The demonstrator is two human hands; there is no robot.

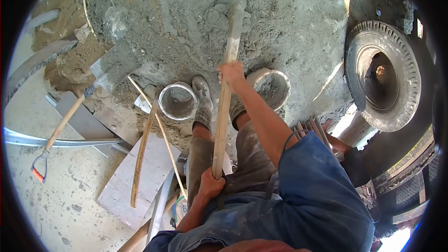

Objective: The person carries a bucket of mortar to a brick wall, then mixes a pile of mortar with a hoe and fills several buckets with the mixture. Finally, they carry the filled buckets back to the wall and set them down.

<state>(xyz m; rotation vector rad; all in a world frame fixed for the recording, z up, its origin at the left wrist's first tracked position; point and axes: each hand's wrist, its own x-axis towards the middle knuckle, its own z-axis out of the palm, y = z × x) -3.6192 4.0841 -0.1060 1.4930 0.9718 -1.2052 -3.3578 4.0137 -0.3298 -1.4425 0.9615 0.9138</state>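
Note:
Both hands grip a long wooden tool handle (220, 135). My left hand (212, 184) is wrapped round its near end, close to my waist. Farther up, my right hand (231, 72) is closed round the shaft. The far end goes into wet grey cement mix (205, 23), which hides the tool's head, so its kind cannot be told. My boot (202, 95) stands between a round bucket (161, 102) on the left and a second bucket (287, 86) on the right, both crusted with cement.
A shovel (67, 116) with an orange-tipped grip lies at the left. Nearby are a wooden stick (142, 163), a thin pole (163, 135) and a pale board (133, 177). A large tyre (406, 72) stands at the right. Brown sand (65, 72) borders the mix.

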